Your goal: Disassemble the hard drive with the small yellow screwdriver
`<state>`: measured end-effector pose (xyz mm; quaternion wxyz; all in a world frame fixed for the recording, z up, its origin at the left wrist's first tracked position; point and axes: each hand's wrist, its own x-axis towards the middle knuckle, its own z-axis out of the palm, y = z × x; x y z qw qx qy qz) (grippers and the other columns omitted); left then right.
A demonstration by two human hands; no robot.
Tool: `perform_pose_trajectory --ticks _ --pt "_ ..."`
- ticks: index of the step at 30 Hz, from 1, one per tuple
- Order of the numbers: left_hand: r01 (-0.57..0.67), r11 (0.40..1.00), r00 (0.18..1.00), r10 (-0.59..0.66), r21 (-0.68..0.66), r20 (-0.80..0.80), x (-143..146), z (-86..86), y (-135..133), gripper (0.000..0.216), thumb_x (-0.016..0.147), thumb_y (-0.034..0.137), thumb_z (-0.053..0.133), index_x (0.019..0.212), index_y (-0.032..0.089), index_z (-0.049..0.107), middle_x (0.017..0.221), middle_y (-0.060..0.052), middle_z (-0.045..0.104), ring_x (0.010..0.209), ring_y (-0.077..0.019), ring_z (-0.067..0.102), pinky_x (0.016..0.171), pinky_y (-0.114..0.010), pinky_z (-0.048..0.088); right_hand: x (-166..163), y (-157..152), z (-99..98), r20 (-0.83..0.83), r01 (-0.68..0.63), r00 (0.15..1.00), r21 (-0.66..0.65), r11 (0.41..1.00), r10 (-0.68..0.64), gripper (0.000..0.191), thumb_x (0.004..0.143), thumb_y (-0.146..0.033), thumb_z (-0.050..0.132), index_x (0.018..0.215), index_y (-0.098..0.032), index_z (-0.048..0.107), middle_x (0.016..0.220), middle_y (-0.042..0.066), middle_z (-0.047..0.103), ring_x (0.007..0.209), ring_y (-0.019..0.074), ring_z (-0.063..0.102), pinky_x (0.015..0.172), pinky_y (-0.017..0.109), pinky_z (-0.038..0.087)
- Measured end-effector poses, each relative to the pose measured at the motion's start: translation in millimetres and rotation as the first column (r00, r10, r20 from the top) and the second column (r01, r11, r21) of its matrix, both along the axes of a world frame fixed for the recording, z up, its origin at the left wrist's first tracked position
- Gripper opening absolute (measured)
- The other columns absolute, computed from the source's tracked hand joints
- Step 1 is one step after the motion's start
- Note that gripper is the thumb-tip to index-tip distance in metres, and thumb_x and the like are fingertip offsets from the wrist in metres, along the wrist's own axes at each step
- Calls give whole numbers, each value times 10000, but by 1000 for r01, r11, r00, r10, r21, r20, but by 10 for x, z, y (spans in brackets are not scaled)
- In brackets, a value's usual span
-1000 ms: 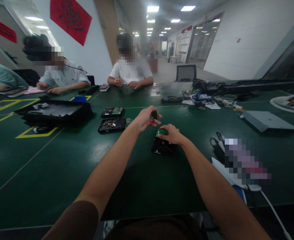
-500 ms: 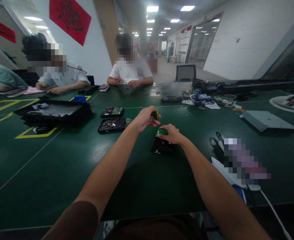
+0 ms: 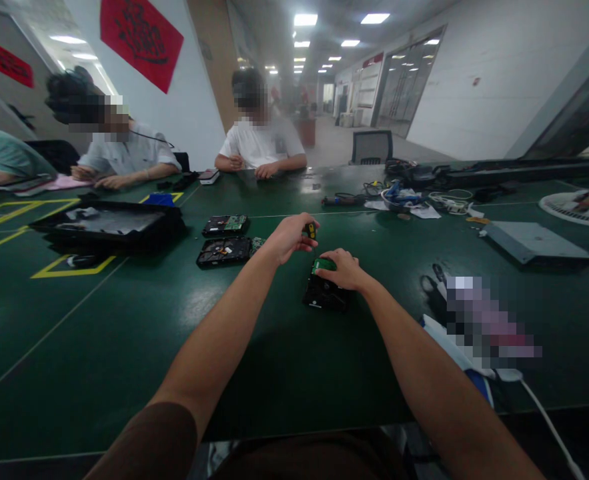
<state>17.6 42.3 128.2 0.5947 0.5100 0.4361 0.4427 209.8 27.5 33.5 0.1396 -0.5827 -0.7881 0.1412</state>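
Black hard drive lies flat on the table, centre, mid-distance. A green circuit board sits at its far end, partly under the right hand. A small black-and-yellow tool is just far-left of the drive, pinched in the left hand; its tip is hidden.

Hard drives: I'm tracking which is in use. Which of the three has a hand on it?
The nearest hard drive, under the right hand. The rear drive and the middle drive, farther left, lie untouched.

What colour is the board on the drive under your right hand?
The board is green, on a black drive; head view shows it.
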Motion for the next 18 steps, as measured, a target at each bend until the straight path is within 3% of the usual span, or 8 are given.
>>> perform_pose_trajectory --ticks 11,15,18 --pt "-41 996 999 41 82 -5 -11 92 -51 162 916 295 595 892 156 674 874 -83 697 584 -129 666 495 -225 470 -7 2 1 -27 22 999 -13 1000 -23 566 962 -645 575 1409 -306 642 1379 118 626 1337 343 531 1095 506 396" --pt "34 978 999 -33 204 -9 -13 369 -285 56 918 220 632 952 179 649 992 -73 723 725 -144 724 666 -257 581 -31 26 -10 -69 68 995 -25 997 -69 489 1052 -569 418 1388 -307 658 1409 111 632 1362 335 520 1107 517 387" --pt "181 916 979 -134 357 -151 -54 724 -729 45 886 196 669 918 195 700 954 -44 711 855 -169 738 758 -267 603 -39 45 -22 -81 96 992 -11 995 -97 459 1089 -479 331 1327 -317 688 1361 91 670 1292 314 571 1056 475 427"
